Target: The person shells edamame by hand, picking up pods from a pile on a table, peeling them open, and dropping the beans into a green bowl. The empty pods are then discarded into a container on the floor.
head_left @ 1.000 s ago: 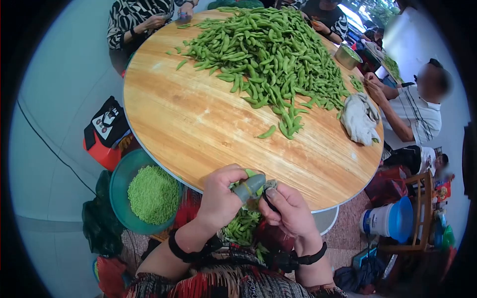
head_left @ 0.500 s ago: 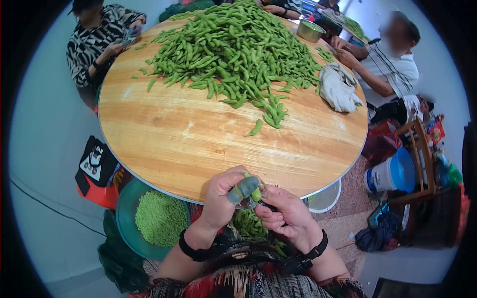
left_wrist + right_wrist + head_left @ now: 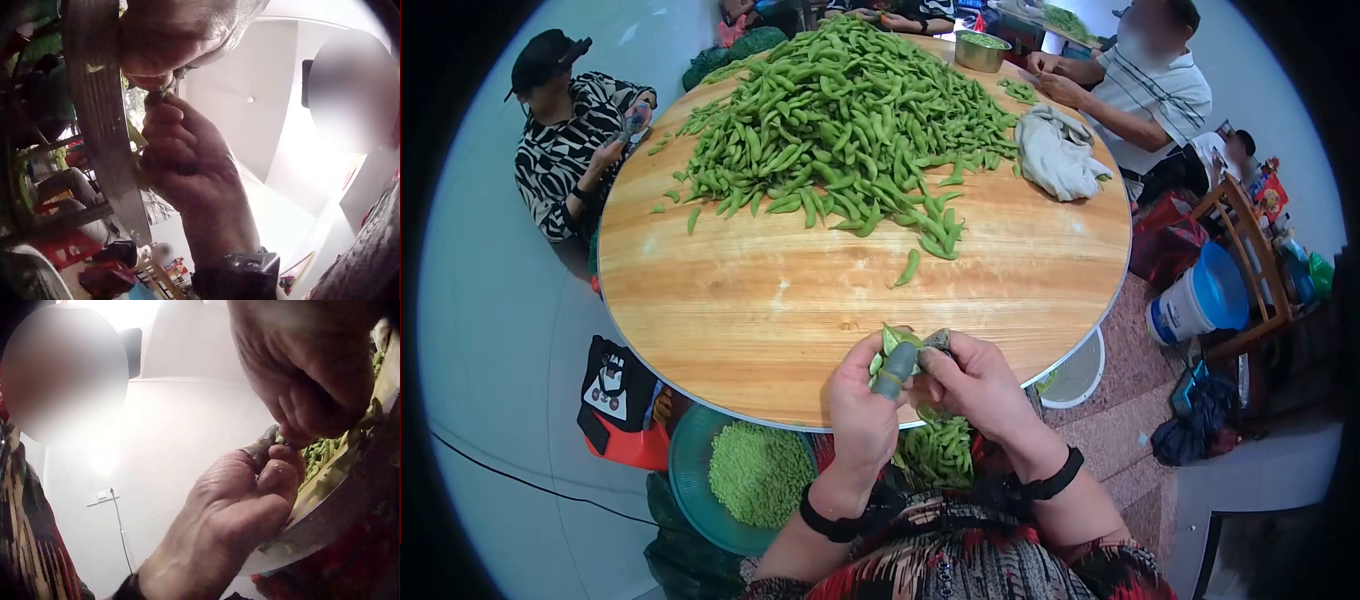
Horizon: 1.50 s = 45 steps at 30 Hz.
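Note:
Over the near edge of the round wooden table [image 3: 730, 340], my two hands meet at a green soybean pod [image 3: 891, 338]. My left hand [image 3: 863, 420] grips the pod, its thumb in a grey-green cover [image 3: 897, 368] with a yellow band. Dark grey covering also shows at the fingertips of my right hand [image 3: 985, 385], which pinches at the pod's right side. In the right wrist view, the curled left hand [image 3: 244, 500] touches the right fingers. Below the hands, more pods [image 3: 940, 450] lie at my lap. A large heap of pods [image 3: 830, 130] covers the far tabletop.
A green basin [image 3: 688, 490] of shelled beans stands below the table at left. At right are a white basket [image 3: 1080, 375], a white bucket [image 3: 1175, 312] and a wooden chair [image 3: 1250, 240]. A grey cloth [image 3: 1055, 155] and metal bowl [image 3: 980, 52] sit on the table. Other people sit around it.
The head view has swung, so the table and basin sit differently in frame. Half a second ago a plump pod stuck out between the hands; now a flatter, split-looking pod shows above the left thumb.

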{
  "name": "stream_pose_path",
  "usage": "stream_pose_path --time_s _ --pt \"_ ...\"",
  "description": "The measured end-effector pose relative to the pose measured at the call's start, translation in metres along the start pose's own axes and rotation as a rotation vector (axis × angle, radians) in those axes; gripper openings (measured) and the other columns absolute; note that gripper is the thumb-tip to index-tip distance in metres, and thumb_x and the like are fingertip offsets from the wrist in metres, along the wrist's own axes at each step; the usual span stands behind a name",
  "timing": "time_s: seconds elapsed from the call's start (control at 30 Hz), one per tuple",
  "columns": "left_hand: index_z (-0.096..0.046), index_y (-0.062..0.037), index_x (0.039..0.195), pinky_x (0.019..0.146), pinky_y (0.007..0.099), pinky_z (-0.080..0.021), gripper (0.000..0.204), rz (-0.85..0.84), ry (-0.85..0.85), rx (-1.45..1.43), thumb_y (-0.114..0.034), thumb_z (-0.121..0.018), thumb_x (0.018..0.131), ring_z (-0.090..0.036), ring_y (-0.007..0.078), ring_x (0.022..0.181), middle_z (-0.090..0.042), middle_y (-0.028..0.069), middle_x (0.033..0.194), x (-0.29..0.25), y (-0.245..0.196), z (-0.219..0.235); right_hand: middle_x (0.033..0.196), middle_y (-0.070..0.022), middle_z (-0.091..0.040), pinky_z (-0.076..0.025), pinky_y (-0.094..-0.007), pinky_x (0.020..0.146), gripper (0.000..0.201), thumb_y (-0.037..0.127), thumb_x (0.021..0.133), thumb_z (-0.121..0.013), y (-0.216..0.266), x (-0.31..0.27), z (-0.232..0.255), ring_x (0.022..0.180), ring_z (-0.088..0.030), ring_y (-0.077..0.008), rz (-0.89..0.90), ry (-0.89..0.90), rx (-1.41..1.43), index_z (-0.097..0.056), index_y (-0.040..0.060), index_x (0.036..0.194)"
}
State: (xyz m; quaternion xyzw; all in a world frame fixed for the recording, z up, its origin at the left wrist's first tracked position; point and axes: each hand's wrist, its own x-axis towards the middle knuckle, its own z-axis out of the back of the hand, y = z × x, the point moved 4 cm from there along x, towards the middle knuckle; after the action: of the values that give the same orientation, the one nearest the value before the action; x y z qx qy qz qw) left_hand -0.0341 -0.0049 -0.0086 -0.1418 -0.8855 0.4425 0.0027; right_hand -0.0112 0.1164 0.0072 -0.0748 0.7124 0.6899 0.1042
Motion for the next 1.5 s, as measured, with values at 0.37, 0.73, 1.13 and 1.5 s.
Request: stream_pose_path --time_s 0.37,0.73,1.13,1.5 --pt "-0.055 0.0010 0.102 0.065 0.0277 -0.045 0.024 -0.441 0.135 0.921 0.003 -0.056 0.078 -0.058 0.0195 0.072 -0.058 0.0097 0.082 -0.005 -0.022 -0.014 0.069 -0.0155 -0.058 -0.046 -0.0307 0.055 0.017 0.004 0.080 -0.059 0.042 -0.001 0.011 0.060 -0.061 -0.0238 0.541 -0.091 -0.466 -0.056 -0.0029 0.095" --pt "-0.056 0.0000 0.099 0.067 0.0398 -0.047 0.035 -0.464 0.169 1.465 0.004 -0.054 0.065 -0.055 0.0385 0.078 -0.057 0.0193 0.090 -0.008 -0.013 -0.023 0.075 -0.0161 -0.059 -0.047 -0.0315 0.061 0.015 0.003 0.081 -0.056 0.023 0.011 0.009 0.069 -0.061 -0.0250 0.554 -0.141 -0.495 -0.056 -0.0011 0.095" --pt "-0.060 -0.0036 0.101 0.043 0.0127 -0.023 0.016 -0.514 -0.653 0.363 -0.013 -0.055 0.089 -0.039 -0.0013 0.055 -0.052 -0.0050 0.073 -0.057 -0.091 0.158 0.073 -0.0189 -0.060 -0.047 -0.0403 0.063 0.021 0.019 0.081 -0.059 0.055 0.033 0.029 0.069 -0.060 -0.0349 0.415 0.579 -0.954 -0.058 0.0068 0.098" --pt "-0.058 0.0019 0.105 0.087 0.0343 -0.043 0.039 -0.642 -0.387 1.242 0.010 -0.052 0.068 -0.057 0.0280 0.097 -0.060 0.0136 0.101 -0.070 -0.089 0.106 0.067 -0.0168 -0.060 -0.048 -0.0444 0.061 0.008 0.010 0.079 -0.052 0.050 0.100 0.025 0.068 -0.061 -0.0344 0.623 0.124 -1.427 -0.054 0.0028 0.083"
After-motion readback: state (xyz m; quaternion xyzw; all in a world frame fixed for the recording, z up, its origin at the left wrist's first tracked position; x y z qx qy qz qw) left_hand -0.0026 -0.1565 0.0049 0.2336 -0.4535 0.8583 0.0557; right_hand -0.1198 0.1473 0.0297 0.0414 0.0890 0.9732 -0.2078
